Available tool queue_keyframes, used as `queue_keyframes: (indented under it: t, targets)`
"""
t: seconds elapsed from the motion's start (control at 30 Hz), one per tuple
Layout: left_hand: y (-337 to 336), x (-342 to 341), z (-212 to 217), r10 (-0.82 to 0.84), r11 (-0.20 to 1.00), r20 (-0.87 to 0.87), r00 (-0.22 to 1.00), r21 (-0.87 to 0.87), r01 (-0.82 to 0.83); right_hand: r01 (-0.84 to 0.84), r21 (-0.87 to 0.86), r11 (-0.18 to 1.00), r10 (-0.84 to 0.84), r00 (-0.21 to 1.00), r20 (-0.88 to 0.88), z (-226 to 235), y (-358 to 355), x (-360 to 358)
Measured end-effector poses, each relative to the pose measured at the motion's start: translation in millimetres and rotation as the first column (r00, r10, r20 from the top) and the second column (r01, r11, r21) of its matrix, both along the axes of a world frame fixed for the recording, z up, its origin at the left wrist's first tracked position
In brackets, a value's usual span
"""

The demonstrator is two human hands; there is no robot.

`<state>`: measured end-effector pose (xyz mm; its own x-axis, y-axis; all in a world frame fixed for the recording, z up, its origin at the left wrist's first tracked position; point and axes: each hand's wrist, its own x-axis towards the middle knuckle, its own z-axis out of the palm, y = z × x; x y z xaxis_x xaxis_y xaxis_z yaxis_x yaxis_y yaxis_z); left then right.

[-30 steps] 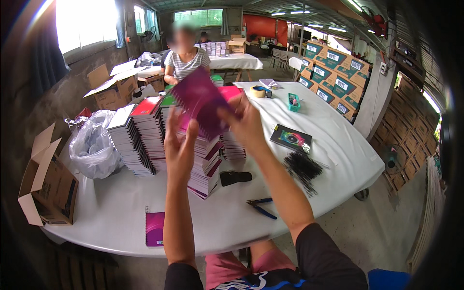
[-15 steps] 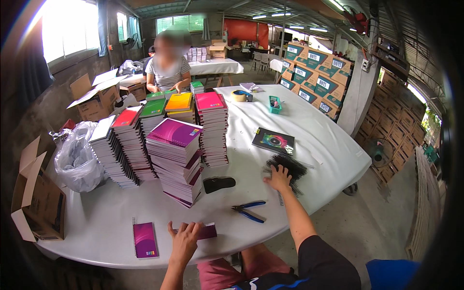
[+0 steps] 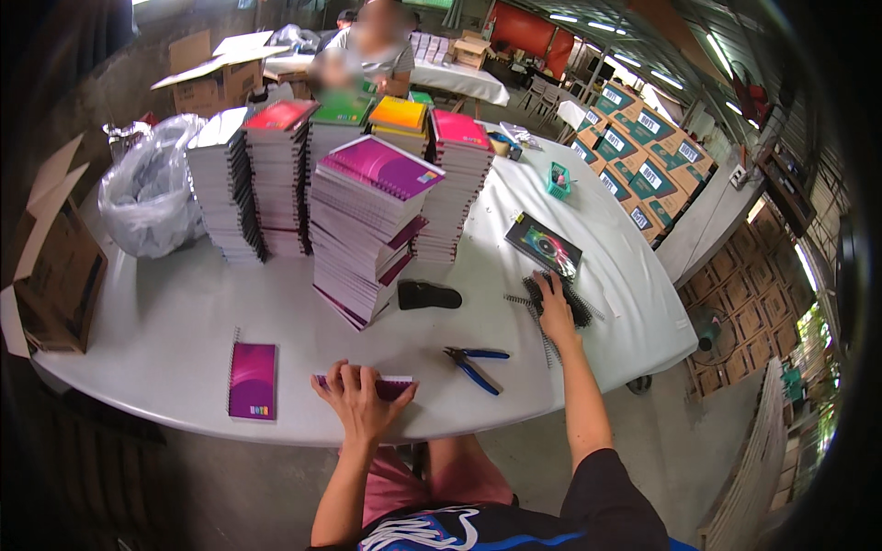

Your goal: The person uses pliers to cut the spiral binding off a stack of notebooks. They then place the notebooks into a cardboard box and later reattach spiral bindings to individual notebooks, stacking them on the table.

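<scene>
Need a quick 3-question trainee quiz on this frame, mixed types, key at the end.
1. True or false: the right hand rests on the pile of black spiral wires.
2. What lies under the left hand? A) pliers B) purple notebook C) tape roll
3. Fill in: the blue-handled pliers lie on the white table between the two ____.

Key: 1 true; 2 B, the purple notebook; 3 hands.

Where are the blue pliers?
In the head view, the blue pliers lie on the white table, between the left hand and right hand.
</scene>
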<state>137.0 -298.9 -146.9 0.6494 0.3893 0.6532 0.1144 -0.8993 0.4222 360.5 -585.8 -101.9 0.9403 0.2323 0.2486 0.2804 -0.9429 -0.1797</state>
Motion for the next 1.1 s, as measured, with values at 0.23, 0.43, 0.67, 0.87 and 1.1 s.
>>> queue_keyframes:
  t: [0.23,0.43,0.67,0.87,1.1]
  targets:
    - [-0.6,5.8,6.8,-0.004,1.000,0.088,0.996,-0.002,0.004,-0.240,0.334,0.911,0.173,0.961,0.217,42.6,20.8,-24.1]
    - [10.0,-1.3,0.7,-0.010,1.000,0.063,0.998,0.026,0.008,-0.524,0.532,0.665,0.593,0.804,0.050,44.3,104.6,-98.6]
    - [7.4,6.8,-3.8,-0.052,0.999,0.102,0.993,0.014,0.051,-0.368,0.700,0.612,0.665,0.718,-0.204,28.4,139.2,-143.8]
    - [5.2,7.3,-2.1,-0.035,0.999,0.091,0.995,0.038,0.032,-0.312,0.784,0.536,0.688,0.700,-0.191,9.3,133.5,-141.2]
    - [5.1,6.4,1.3,-0.037,0.998,0.043,0.998,0.045,0.035,-0.319,0.775,0.545,0.749,0.601,-0.279,15.1,131.4,-140.2]
